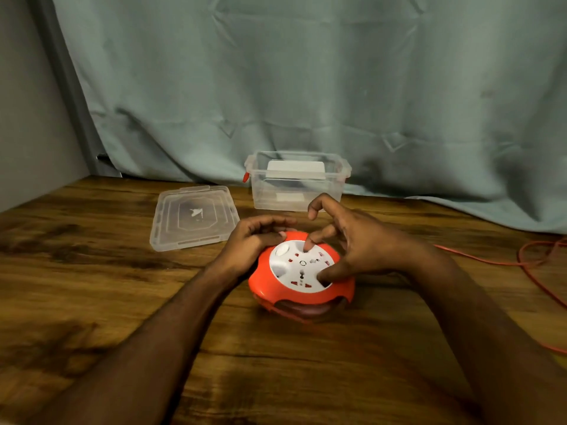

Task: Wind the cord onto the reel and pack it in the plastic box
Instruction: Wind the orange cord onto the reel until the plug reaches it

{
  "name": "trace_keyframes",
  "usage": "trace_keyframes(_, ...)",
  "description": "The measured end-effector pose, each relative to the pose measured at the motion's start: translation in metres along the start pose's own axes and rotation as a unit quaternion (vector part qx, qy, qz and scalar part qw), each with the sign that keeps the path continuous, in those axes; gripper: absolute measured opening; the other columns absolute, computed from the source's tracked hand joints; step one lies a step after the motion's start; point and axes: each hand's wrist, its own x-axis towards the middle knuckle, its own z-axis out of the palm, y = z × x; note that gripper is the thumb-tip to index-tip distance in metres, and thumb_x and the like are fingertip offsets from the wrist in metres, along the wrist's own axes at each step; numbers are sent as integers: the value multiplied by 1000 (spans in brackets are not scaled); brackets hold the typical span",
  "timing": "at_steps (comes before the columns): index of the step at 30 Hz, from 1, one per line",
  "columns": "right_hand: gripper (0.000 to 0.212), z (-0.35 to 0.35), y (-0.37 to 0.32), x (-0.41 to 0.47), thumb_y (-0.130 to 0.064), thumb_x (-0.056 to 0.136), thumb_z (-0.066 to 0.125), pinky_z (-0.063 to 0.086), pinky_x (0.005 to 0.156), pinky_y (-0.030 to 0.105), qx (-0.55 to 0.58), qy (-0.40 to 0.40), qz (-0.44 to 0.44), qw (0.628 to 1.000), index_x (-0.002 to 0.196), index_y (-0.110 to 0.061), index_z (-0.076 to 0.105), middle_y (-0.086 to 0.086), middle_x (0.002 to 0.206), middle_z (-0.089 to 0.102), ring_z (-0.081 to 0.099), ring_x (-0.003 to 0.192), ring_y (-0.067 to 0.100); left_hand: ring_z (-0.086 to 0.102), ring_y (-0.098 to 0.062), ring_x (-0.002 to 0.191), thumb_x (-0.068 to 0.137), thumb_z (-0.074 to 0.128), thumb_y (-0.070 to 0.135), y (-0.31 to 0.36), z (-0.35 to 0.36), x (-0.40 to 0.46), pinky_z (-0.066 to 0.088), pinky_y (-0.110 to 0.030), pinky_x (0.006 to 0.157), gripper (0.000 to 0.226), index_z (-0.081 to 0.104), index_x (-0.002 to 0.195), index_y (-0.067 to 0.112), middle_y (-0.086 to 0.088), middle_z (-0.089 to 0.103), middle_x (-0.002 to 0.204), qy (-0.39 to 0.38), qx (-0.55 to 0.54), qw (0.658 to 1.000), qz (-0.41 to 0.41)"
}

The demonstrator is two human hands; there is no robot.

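Observation:
An orange reel (270, 286) with a white socket face (299, 266) lies on the wooden table (92, 271). My left hand (256, 239) grips the reel's upper left rim with curled fingers. My right hand (352, 243) rests on the white face, a fingertip and the thumb pressed into its recesses, the other fingers raised. An orange cord (534, 271) trails loose across the table at the right, and a stretch of it (288, 314) runs under the reel's front. The clear plastic box (267, 194) stands open behind the reel.
The box's clear lid (193, 217) lies flat on the table left of the box. A teal curtain (306, 87) hangs behind the table and drapes onto its back right. A grey wall (27, 118) stands at the left.

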Motion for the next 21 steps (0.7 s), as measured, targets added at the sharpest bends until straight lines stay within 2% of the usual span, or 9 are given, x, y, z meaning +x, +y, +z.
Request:
trace_keyframes(3, 86, 2, -7, -2, -43, 56, 100, 52, 67, 32, -53, 26, 12, 998, 112, -41, 35, -20, 98, 78, 66, 77, 0, 71, -22, 99, 87, 56, -13, 0, 1, 0, 58, -29, 84, 35, 70, 117, -2, -18, 74, 114, 7, 13, 1000, -9)
trace_keyframes(8, 79, 16, -12, 6, -72, 59, 83, 48, 62, 35, -159, 85, -12, 984, 112, -41, 34, -11, 78, 66, 61, 72, 10, 70, -34, 106, 88, 55, -10, -1, 0, 2, 54, -45, 94, 31, 72, 113, -2, -22, 73, 115, 42, 1, 999, -20)
trace_keyframes(11, 73, 19, -12, 9, -75, 59, 80, 42, 60, 32, -162, 90, 9, 983, 109, -42, 37, -12, 77, 63, 57, 73, 8, 69, -38, 106, 89, 56, -9, 0, -1, 1, 54, -47, 94, 29, 73, 111, -1, -22, 73, 114, 61, -3, 998, -22)
trace_keyframes(14, 65, 20, -14, 9, -81, 54, 75, 39, 60, 31, -168, 107, 30, 979, 95, -41, 45, -10, 82, 62, 59, 76, 14, 69, -32, 99, 89, 55, -10, 2, 2, 0, 55, -42, 90, 28, 72, 109, -2, -23, 73, 113, 67, -5, 998, -19)
trace_keyframes(18, 56, 27, -19, 14, -77, 60, 80, 29, 55, 29, -158, 127, 68, 977, 78, -28, 57, -14, 80, 55, 51, 76, 11, 70, -26, 94, 88, 54, -12, 2, 3, 0, 58, -33, 82, 28, 72, 107, -3, -23, 73, 110, 61, -13, 998, -17)
trace_keyframes(21, 53, 34, -23, 19, -71, 67, 79, 29, 55, 29, -144, 153, 76, 975, 71, -21, 62, -11, 72, 58, 54, 73, 11, 72, -24, 92, 88, 55, -11, 1, 1, 2, 59, -30, 81, 28, 74, 102, 4, -16, 75, 104, 54, -19, 998, -16)
